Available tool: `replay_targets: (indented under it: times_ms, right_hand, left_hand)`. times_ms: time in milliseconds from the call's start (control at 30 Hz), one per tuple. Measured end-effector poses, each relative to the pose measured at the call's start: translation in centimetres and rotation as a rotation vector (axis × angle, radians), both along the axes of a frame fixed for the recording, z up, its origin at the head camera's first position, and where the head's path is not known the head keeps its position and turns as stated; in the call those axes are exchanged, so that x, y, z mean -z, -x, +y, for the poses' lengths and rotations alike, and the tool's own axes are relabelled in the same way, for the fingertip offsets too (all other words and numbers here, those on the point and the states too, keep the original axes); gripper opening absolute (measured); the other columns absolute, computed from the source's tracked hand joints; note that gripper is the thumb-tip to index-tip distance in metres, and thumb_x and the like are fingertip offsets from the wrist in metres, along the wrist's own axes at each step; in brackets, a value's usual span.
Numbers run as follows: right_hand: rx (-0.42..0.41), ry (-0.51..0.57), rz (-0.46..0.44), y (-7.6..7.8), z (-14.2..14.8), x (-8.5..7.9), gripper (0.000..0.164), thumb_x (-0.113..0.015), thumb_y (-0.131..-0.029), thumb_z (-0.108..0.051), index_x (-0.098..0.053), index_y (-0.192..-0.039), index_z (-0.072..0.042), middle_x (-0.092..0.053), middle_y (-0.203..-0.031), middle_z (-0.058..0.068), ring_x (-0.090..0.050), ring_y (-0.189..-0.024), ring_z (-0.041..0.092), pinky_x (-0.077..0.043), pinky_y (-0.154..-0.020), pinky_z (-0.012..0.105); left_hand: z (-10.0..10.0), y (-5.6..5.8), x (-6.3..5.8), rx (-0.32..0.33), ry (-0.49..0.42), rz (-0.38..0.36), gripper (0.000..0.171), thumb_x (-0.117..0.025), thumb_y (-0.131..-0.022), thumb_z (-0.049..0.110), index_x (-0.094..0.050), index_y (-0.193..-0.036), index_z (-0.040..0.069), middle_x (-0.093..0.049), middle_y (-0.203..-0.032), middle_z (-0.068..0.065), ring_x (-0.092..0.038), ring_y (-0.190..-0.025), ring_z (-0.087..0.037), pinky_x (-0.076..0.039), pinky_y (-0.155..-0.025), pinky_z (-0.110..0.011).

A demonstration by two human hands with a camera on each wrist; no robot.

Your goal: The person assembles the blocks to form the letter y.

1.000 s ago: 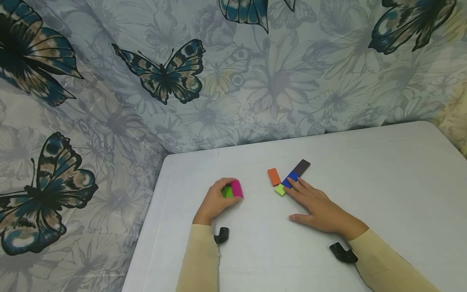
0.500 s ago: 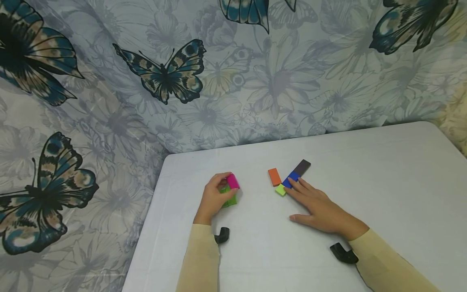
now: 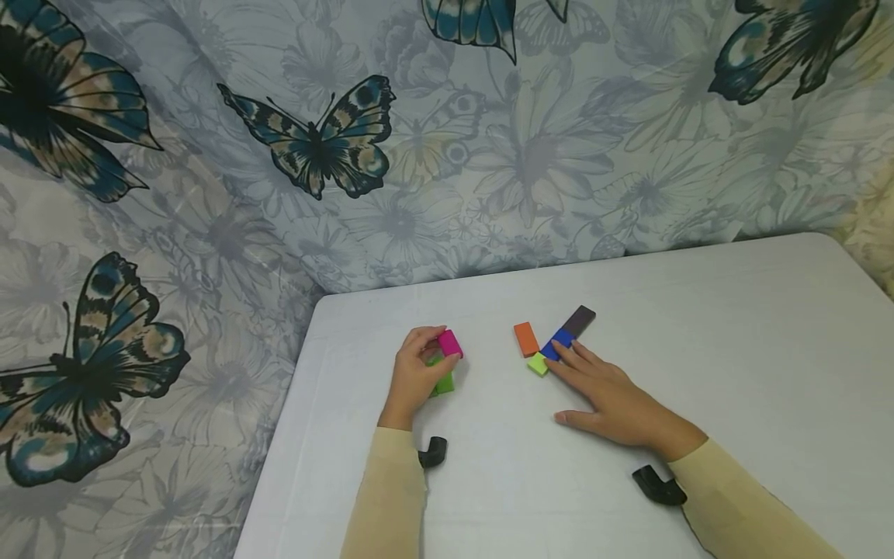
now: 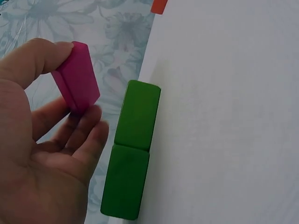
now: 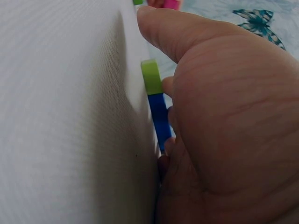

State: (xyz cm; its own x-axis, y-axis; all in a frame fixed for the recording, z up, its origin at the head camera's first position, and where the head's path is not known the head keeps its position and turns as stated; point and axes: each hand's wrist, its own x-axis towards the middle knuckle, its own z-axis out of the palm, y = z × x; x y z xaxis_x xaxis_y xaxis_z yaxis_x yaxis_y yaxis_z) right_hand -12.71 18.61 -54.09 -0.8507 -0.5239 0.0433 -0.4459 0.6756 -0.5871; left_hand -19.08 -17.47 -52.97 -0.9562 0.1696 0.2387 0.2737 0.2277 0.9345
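With thumb and fingertips, my left hand (image 3: 417, 379) pinches a magenta rectangular block (image 3: 450, 344). In the left wrist view that block (image 4: 78, 77) is apart from two green blocks (image 4: 131, 149), one lighter and one darker, standing end to end beside the hand. My right hand (image 3: 615, 400) lies with its fingers extended, the fingertips at a blue block (image 3: 556, 344). Touching the blue block at its near end is a lime green block (image 3: 537, 364); a dark grey block (image 3: 579, 321) continues the line at the far end. The right fingers partly cover the blue block.
An orange block (image 3: 526, 339) lies just left of the blue and lime blocks. Everything rests on a white-covered table (image 3: 733, 349). Behind it hangs a butterfly-patterned cloth (image 3: 433, 194). Black wrist devices (image 3: 658, 485) sit at both sleeves.
The magenta block, formerly right against the green blocks, has come away from them in my left hand and moved slightly toward the table's far side. My right hand has stayed in place.
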Motion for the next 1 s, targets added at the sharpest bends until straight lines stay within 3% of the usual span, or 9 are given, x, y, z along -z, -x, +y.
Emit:
replay_targets:
  times_ms: [167, 500, 733, 1000]
  right_hand:
    - [0.001, 0.002, 0.001, 0.0, 0.0, 0.0, 0.089, -0.076, -0.099, -0.056, -0.039, -0.171, -0.017, -0.021, -0.179, 0.012, -0.010, -0.163, 0.043, -0.022, -0.119, 0.075]
    - [0.007, -0.002, -0.002, 0.0, -0.1, -0.2, 0.089, -0.078, -0.099, -0.053, -0.040, -0.170, -0.016, -0.022, -0.178, 0.013, -0.011, -0.163, 0.044, -0.023, -0.119, 0.076]
    - [0.010, -0.007, -0.008, 0.0, 0.0, -0.2, 0.089, -0.078, -0.099, -0.053, -0.040, -0.171, -0.016, -0.022, -0.178, 0.013, -0.010, -0.163, 0.043, -0.023, -0.119, 0.076]
    - [0.012, -0.015, -0.014, -0.1, 0.0, -0.2, 0.089, -0.077, -0.099, -0.054, -0.039, -0.171, -0.018, -0.022, -0.179, 0.012, -0.010, -0.164, 0.042, -0.023, -0.119, 0.075]
  left_hand:
    - [0.6, -0.1, -0.1, -0.033, -0.045, 0.014, 0.055, -0.085, -0.089, -0.010, -0.064, -0.140, -0.013, -0.057, -0.136, -0.022, -0.056, -0.135, -0.034, -0.043, -0.117, -0.038]
    - [2.1, 0.3, 0.2, -0.026, -0.071, 0.024, 0.052, -0.085, -0.091, -0.008, -0.065, -0.138, -0.013, -0.063, -0.136, -0.018, -0.065, -0.126, -0.033, -0.053, -0.108, -0.036]
    - [3.7, 0.4, 0.1, -0.010, -0.079, 0.046, 0.057, -0.085, -0.089, -0.008, -0.063, -0.142, -0.008, -0.063, -0.138, -0.018, -0.064, -0.126, -0.032, -0.053, -0.108, -0.037]
    - [5.0, 0.6, 0.2, -0.037, -0.133, 0.064, 0.060, -0.085, -0.086, -0.013, -0.062, -0.142, -0.008, -0.062, -0.136, -0.022, -0.062, -0.128, -0.037, -0.051, -0.110, -0.040]
